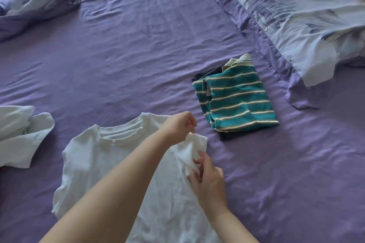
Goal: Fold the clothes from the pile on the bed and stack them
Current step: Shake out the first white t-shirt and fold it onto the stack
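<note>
White cotton T-shirt point(118, 163) lies spread on the purple bedsheet point(138, 55), its right sleeve pinched by both left hand point(178, 124) and right hand point(210, 181), near a folded teal striped shirt point(239, 98).

From my feed the light is soft, even daylight, a bit dim and cool, with no glare. Both hands, the left hand point(180, 124) and the right hand point(209, 178), look slightly smeared, and faint shadows sit just under them. Beyond the hands the wide lens bends the far edges, where detail softens.
</note>
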Tool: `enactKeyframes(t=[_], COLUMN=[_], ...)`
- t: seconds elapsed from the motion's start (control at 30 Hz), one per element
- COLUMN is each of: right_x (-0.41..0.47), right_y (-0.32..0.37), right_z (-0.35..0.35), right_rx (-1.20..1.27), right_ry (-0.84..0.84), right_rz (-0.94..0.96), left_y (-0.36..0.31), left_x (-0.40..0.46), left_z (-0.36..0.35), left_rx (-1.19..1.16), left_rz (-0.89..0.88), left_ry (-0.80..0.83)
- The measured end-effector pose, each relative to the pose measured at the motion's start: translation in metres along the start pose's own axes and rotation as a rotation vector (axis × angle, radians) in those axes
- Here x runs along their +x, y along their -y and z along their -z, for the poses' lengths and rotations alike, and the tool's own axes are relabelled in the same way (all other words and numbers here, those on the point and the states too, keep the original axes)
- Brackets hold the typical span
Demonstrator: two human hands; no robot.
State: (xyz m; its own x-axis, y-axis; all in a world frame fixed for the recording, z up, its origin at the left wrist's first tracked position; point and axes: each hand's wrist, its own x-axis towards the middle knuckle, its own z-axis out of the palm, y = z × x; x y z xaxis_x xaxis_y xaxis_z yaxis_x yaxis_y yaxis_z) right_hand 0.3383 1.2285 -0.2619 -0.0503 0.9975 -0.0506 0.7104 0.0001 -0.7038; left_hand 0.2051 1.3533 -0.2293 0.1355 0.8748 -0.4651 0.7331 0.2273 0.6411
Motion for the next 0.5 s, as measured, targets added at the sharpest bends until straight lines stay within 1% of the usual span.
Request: enactKeyframes(t=[0.07,0.13,0.17,0.23,0.3,0.33,0.37,0.43,0.5], right_x=[-0.001,-0.005,-0.007,-0.010,-0.010,-0.009,-0.009,-0.006,-0.003], right_y=[-0.003,-0.006,-0.009,-0.012,-0.013,-0.015,-0.016,-0.019,-0.019], right_z=[-0.002,-0.007,-0.010,-0.013,-0.012,-0.012,-0.011,-0.008,-0.005], right_rx=[-0.130,-0.219,-0.210,-0.160,-0.110,-0.071,-0.024,0.053,0.086], right_ry=[0.095,0.205,0.235,0.254,0.248,0.219,0.193,0.172,0.143], right_rz=[0.056,0.112,0.143,0.182,0.152,0.106,0.029,-0.151,-0.218], left_y=[-0.001,-0.001,-0.001,0.000,0.002,0.003,0.004,0.004,0.000], left_x=[0.002,0.003,0.003,0.003,0.004,0.004,0.004,0.004,0.004], left_z=[-0.005,-0.013,-0.017,-0.027,-0.034,-0.035,-0.035,-0.030,-0.021], left_rx=[0.092,0.275,0.368,0.549,0.685,0.704,0.675,0.484,0.247], left_rz=[-0.005,-0.022,-0.016,0.000,0.007,0.007,0.005,0.006,-0.012], left_ry=[0.068,0.148,0.173,0.159,0.146,0.148,0.143,0.117,0.058])
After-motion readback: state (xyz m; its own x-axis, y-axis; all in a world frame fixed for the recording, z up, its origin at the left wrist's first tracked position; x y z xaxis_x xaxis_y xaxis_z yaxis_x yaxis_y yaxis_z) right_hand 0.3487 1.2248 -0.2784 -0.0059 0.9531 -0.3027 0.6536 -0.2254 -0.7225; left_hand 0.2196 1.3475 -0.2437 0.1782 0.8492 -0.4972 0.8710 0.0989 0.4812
